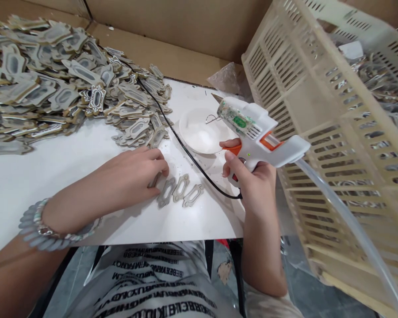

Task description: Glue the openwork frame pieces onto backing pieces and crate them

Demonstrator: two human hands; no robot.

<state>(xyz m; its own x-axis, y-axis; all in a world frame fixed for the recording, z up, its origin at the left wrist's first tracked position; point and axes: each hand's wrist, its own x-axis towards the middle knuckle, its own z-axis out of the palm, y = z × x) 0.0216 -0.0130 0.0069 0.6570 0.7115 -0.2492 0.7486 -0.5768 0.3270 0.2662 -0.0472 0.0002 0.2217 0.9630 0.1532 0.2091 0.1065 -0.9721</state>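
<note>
My right hand [252, 176] grips a white hot glue gun [252, 119] with an orange trigger, its nozzle pointing up and to the left. A long translucent glue stick [345, 221] trails from the gun's rear. Fingers curled, my left hand [142, 172] pinches a small grey frame-shaped plate [154, 180] at the table surface; the hand covers most of it. Just right of those fingertips, three similar grey label-holder plates [181, 187] lie in a row on the white table [215, 221]. Under the gun's nozzle sits a round white dish [199, 132].
A large heap of the same plates [53, 84] covers the table's back left. A black cord [185, 150] crosses the table to the gun. At the right stands a tall cream plastic crate [305, 101] holding bagged items. Cardboard [172, 26] walls the back.
</note>
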